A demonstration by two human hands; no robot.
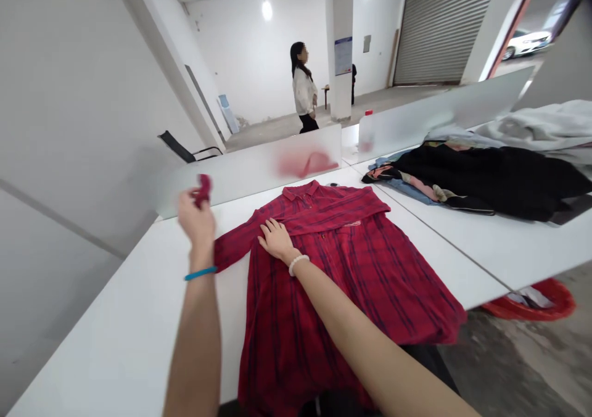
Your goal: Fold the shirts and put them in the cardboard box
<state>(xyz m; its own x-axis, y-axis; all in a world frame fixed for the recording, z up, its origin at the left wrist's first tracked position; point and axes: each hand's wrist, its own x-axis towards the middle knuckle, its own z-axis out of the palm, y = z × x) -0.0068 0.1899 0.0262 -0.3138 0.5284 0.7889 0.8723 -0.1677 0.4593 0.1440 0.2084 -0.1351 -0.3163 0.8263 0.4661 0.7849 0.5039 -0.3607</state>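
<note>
A red plaid long-sleeved shirt (351, 281) lies face up and spread out on a white table (124, 330), with its collar towards the far side. One sleeve is folded across the chest. My right hand (276, 240), wearing a white bead bracelet, rests flat on the shirt near the shoulder and holds nothing. My left hand (197, 216) is raised above the table beside the other sleeve. Its fingers pinch a small piece of red cloth (203, 190). I cannot tell whether that cloth is separate from the shirt. A blue band (200, 273) circles my left wrist.
A pile of clothes, mainly a black garment (490, 182) and a grey one (531, 127), lies on the table to the right. Frosted partitions (240, 170) line the far edge, with a plastic bottle (366, 132) beyond. A person (304, 90) stands further back. A red basket (531, 303) sits on the floor.
</note>
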